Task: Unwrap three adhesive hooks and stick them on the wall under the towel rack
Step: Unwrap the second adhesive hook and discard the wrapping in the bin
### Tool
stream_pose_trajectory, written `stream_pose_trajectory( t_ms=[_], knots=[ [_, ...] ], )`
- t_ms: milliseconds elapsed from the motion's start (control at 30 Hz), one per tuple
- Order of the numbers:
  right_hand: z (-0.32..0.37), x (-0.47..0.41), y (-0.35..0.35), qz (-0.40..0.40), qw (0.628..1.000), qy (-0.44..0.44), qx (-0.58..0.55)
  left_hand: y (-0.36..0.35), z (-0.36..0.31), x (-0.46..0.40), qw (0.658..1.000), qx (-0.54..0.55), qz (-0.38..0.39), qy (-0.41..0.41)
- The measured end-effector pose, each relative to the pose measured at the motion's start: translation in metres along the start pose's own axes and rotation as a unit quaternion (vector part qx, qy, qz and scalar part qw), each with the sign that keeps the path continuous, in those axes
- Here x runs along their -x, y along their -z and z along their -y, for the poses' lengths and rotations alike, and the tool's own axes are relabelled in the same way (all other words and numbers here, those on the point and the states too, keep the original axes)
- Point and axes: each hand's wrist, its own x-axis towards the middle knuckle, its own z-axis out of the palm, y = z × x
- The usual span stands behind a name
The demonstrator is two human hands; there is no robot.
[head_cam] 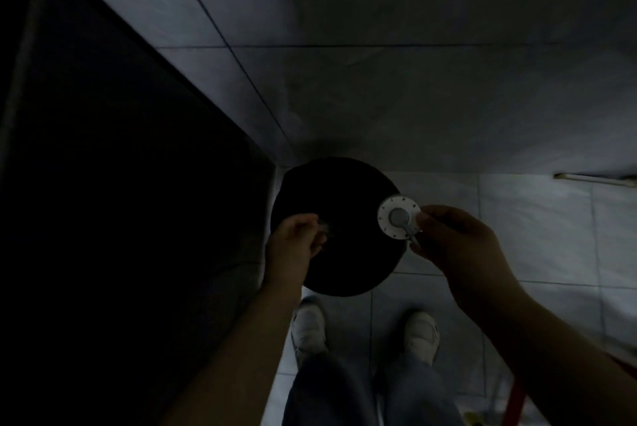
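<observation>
Two hands over a dark round bin, one hook out and ready

On the far left stood a big dark block (103,184), hard to make out, so there was little room that way. The left hand (296,243) hung over the left edge of the round black bin (337,253), fingers curled and pinching a small clear scrap (324,229), likely wrapper held there so it could drop in. Just right of it, the right hand (458,239) pinched the white round hook (399,217) by its rim over the bin's right edge, face up, likely to keep the sticky back clean. The grey tiled wall (413,63) above looked bare and open. Two white shoes (308,325) stood just behind the bin. A thin rail (593,180) showed at the far right.
</observation>
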Motion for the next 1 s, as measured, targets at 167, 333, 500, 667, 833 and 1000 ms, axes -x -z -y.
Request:
stream_pose_trajectory(
  t_ms=[167,333,500,667,833,1000],
  knots=[
    [-0.001,0.021,-0.017,0.019,0.992,0.094,0.083,-0.018,-0.023,0.056,0.984,0.091,0.093,0.12],
    [0.0,0.041,-0.028,0.051,0.885,0.336,0.319,-0.023,-0.035,0.084,0.948,0.247,0.121,0.162],
    [0.002,0.045,-0.028,0.047,0.735,0.534,0.415,-0.016,-0.047,0.091,0.926,0.32,0.163,0.117],
    [0.022,0.05,-0.029,0.096,0.76,0.513,0.387,-0.011,-0.054,0.094,0.959,0.243,0.142,0.043],
    [0.039,0.051,-0.028,0.186,0.909,0.296,0.226,-0.005,-0.053,0.101,0.987,0.052,0.117,-0.101],
    [0.052,0.042,-0.029,0.251,0.931,0.175,0.199,0.0,-0.051,0.103,0.978,-0.006,0.148,-0.146]
  ],
)
